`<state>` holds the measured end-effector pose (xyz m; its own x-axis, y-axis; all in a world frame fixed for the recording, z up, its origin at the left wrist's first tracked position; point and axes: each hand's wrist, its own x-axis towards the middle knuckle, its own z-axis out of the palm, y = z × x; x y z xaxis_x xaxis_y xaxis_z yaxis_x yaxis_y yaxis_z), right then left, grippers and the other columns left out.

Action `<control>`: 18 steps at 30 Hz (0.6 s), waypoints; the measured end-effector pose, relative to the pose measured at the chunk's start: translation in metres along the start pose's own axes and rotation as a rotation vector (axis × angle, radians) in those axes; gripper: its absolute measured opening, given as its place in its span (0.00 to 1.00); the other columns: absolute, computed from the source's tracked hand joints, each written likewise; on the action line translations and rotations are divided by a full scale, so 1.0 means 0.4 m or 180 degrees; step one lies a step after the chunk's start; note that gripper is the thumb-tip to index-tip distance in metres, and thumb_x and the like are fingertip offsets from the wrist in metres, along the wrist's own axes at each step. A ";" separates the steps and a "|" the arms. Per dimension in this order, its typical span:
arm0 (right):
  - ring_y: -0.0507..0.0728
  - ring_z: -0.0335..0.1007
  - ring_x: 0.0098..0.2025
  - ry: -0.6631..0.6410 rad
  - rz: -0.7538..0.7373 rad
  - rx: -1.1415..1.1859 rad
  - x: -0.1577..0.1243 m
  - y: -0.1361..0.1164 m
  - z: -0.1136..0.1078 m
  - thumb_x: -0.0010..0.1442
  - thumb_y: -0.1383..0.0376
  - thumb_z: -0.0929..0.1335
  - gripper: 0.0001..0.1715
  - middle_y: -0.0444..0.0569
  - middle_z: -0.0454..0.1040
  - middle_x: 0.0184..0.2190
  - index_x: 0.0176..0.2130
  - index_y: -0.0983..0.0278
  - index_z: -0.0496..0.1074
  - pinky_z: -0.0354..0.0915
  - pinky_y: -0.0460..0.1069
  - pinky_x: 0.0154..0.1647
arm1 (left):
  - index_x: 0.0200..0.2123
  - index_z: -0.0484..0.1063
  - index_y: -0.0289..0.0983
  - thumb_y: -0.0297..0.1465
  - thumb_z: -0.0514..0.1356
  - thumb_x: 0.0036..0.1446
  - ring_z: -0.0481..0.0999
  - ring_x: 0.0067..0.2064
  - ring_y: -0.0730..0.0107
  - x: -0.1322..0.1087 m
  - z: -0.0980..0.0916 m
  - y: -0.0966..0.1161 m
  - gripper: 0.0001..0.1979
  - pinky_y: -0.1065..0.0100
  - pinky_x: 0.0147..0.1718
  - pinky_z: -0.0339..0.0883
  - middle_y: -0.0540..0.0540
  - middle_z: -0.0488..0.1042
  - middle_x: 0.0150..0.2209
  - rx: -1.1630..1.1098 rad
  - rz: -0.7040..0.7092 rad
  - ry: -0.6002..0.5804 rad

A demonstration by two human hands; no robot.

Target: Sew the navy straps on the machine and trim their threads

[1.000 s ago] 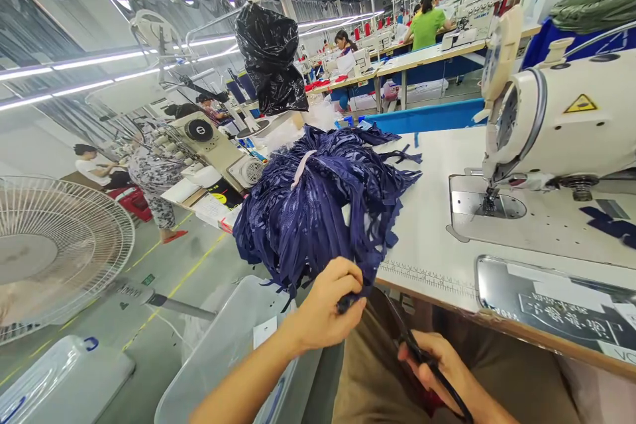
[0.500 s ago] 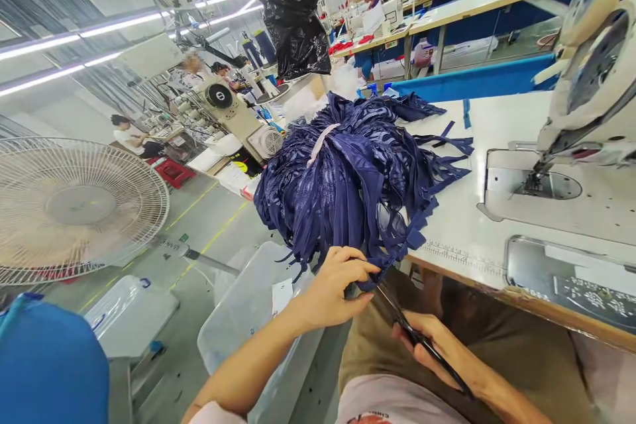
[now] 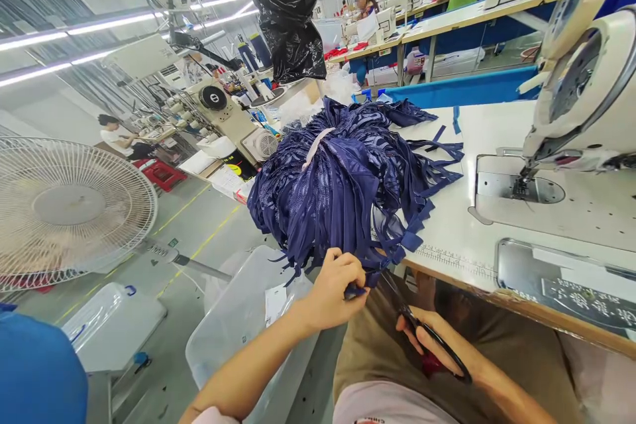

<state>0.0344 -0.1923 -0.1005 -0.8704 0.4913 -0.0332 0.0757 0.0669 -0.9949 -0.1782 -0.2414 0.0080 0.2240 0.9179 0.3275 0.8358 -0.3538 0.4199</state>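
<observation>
Gripping black-handled scissors (image 3: pixel 408 313), the right hand (image 3: pixel 440 327) points their blades at the navy fabric strip (image 3: pixel 396 256) pinched in the left hand (image 3: pixel 336 286) near the white table (image 3: pixel 447 228).

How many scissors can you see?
1: the black-handled scissors, in the right hand, blades pointing toward the navy fabric strips by the left hand. Others could be hidden beneath those strips.

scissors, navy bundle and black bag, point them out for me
Scissors (image 3: pixel 408 313): head view, where the blades meet the handles.
Navy bundle (image 3: pixel 334 189): head view, on the strips near its middle.
Black bag (image 3: pixel 287 13): head view, on its crumpled middle.
</observation>
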 end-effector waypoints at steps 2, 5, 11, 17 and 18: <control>0.50 0.53 0.24 -0.0108 -0.0174 -0.0096 0.019 -0.010 -0.020 0.56 0.39 0.54 0.36 0.44 0.59 0.22 0.35 0.68 0.66 0.52 0.46 0.23 | 0.37 0.64 0.38 0.26 0.57 0.49 0.68 0.35 0.71 0.013 0.000 0.006 0.10 0.64 0.41 0.54 0.49 0.72 0.34 -0.0100 -0.0255 -0.0041; 0.50 0.51 0.23 -0.0017 -0.0320 -0.0208 0.043 -0.022 -0.035 0.54 0.39 0.55 0.36 0.44 0.59 0.22 0.33 0.67 0.67 0.50 0.46 0.22 | 0.47 0.64 0.40 0.28 0.59 0.48 0.69 0.37 0.68 0.036 0.016 0.002 0.20 0.64 0.40 0.54 0.48 0.73 0.39 -0.0004 -0.0500 -0.0197; 0.47 0.45 0.16 0.0320 0.0109 -0.0084 0.030 0.012 -0.011 0.48 0.36 0.58 0.36 0.39 0.52 0.15 0.24 0.66 0.64 0.44 0.44 0.16 | 0.26 0.69 0.37 0.29 0.57 0.52 0.66 0.31 0.70 0.058 0.044 -0.021 0.04 0.63 0.34 0.52 0.50 0.70 0.25 0.0456 -0.0141 0.0094; 0.50 0.55 0.22 0.0543 0.0005 -0.0070 -0.010 0.038 -0.009 0.55 0.40 0.55 0.35 0.44 0.60 0.20 0.37 0.68 0.68 0.57 0.46 0.23 | 0.26 0.65 0.37 0.24 0.55 0.46 0.65 0.49 0.63 0.085 0.023 0.002 0.02 0.59 0.46 0.54 0.45 0.71 0.42 0.0073 0.0502 0.0421; 0.51 0.57 0.23 0.0590 -0.0031 -0.0055 -0.012 0.036 -0.013 0.56 0.41 0.56 0.34 0.46 0.62 0.22 0.38 0.67 0.68 0.59 0.47 0.25 | 0.26 0.63 0.37 0.24 0.55 0.45 0.64 0.50 0.63 0.089 0.024 0.005 0.04 0.59 0.48 0.53 0.45 0.71 0.43 -0.0077 0.0556 0.0302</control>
<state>0.0421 -0.1893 -0.1141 -0.7666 0.6421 -0.0039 0.0775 0.0866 -0.9932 -0.1638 -0.2078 0.0122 0.3152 0.8216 0.4750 0.7758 -0.5114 0.3697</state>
